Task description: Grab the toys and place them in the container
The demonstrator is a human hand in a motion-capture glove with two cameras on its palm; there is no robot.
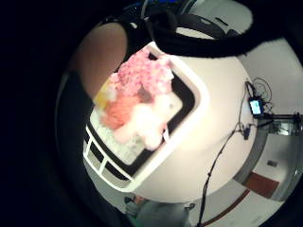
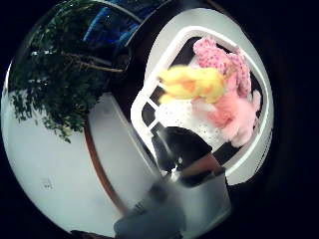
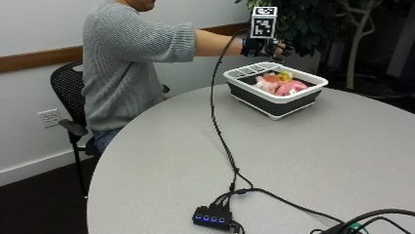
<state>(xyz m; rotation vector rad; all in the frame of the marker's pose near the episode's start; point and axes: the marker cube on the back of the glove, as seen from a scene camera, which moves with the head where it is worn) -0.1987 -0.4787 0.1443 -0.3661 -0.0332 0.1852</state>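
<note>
One white-rimmed container (image 3: 275, 92) on the worktop (image 3: 292, 161), below the fingers (image 3: 280, 48). Inside: one yellow plush toy (image 2: 194, 82), one pink speckled toy (image 2: 219, 57), one pale pink and orange toy (image 2: 232, 117). Exact toy count hard to tell.

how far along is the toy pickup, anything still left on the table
It looks nearly finished. Pink, peach and yellow plush toys already lie in the white-rimmed container. The gloved right hand hovers above the container and appears to hold nothing. No toy shows on the table outside the container, so little seems left.
</note>
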